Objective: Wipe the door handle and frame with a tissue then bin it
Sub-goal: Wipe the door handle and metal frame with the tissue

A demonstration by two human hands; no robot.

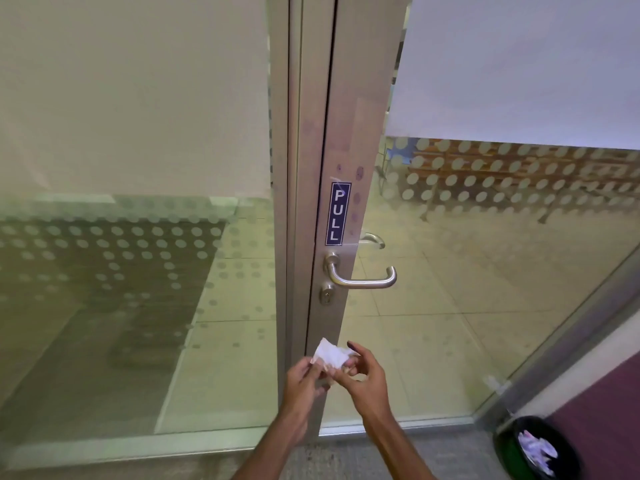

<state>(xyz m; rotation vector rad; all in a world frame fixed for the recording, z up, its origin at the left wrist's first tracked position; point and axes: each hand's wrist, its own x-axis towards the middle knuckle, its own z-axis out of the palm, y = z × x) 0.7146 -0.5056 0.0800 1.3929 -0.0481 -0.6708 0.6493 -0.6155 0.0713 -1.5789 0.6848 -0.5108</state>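
Holding: left hand (304, 377) and right hand (363, 374) together pinch the tissue (330, 355)
Bin (538, 452): near right, on floor
Handle (360, 277): beyond the tissue, untouched
Frame (311, 133): upright, farther

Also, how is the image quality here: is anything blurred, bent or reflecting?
Head view: the wide lens bends the door frame and the glass edges outward; the handle and PULL sign are sharp; the tissue and both hands, left and right, are slightly soft; the glass shows pale reflections; the bin sits dark in the corner.
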